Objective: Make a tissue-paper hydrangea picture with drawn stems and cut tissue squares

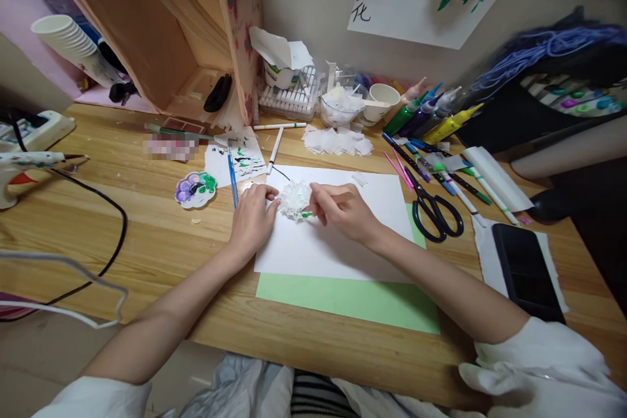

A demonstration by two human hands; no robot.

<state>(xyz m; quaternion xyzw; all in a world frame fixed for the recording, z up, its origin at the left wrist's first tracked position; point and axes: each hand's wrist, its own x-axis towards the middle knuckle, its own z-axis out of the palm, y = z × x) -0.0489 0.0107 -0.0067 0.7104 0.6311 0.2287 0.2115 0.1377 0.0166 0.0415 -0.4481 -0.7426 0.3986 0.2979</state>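
Note:
A white paper flower (pixel 294 201) with ruffled petals and a bit of green at its edge lies on a white sheet (pixel 337 251). Resting on the sheet's left side, my left hand (pixel 253 217) has its thumb and fingers a little apart, the tips at the flower's left edge. At the flower's right side, my right hand (pixel 345 209) is closed in a pinch; whatever is between those fingertips is hidden. Beneath the white sheet lies green paper (pixel 343 300). A small white scrap (pixel 359 178) sits near the sheet's top edge.
Black scissors (pixel 435 212) and a phone (pixel 526 268) lie to the right. Behind are torn white paper pieces (pixel 337 141), a paper cup (pixel 381 103) and paint bottles (pixel 409 114). On the left are a paint palette (pixel 196 189), brushes (pixel 232 173) and a corded glue gun (pixel 29 166).

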